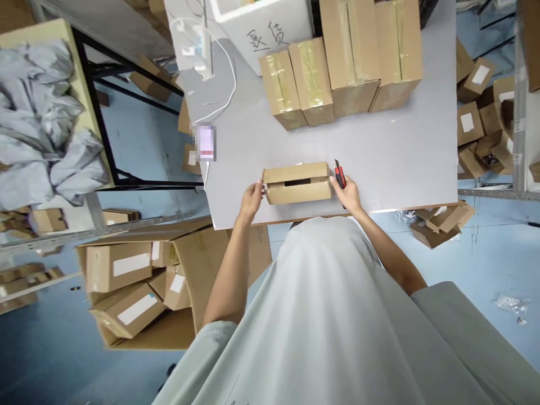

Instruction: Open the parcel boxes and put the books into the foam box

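Observation:
A small cardboard box (298, 194) lies near the table's front edge, its two top flaps slightly parted with a dark slot between them. My left hand (252, 198) pinches the box's left end, with the fingertips bent around its edge. At the right end, my right hand (349, 195) is closed around a red and black utility knife (340, 175), which points away from me. The thumb of that hand touches the box's side or rests close to it. What the box contains is hidden.
Taped cardboard boxes (352, 50) stand at the back of the grey table (405, 152), beside a white foam box (270, 34). A phone (206, 142) and power strip (202, 50) lie left. A large carton (202, 253) holding boxes stands lower left; grey parcels (42, 107) are piled beyond.

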A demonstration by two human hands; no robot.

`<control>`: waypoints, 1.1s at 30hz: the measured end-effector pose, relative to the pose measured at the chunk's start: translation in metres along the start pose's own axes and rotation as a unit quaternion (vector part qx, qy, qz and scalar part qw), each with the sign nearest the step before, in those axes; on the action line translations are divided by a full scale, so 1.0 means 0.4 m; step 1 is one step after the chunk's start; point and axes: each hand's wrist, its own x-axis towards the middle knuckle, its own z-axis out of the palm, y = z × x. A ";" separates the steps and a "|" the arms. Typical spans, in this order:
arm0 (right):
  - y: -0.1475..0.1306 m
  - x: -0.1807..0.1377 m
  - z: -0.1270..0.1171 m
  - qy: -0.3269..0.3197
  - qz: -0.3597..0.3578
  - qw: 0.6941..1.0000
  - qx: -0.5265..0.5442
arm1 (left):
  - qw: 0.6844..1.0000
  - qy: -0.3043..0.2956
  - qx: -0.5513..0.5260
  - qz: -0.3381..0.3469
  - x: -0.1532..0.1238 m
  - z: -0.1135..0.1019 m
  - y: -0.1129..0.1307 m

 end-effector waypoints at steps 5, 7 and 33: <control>-0.066 0.037 0.023 0.011 0.012 0.993 -0.117 | 0.994 -0.076 -0.037 0.070 0.018 0.018 -0.017; -0.066 0.041 0.025 0.021 0.027 0.988 -0.151 | 0.991 -0.086 -0.023 0.103 0.019 0.024 -0.024; 0.046 -0.052 0.070 0.047 0.079 0.992 0.088 | 0.977 -0.069 0.032 0.198 -0.020 0.101 -0.176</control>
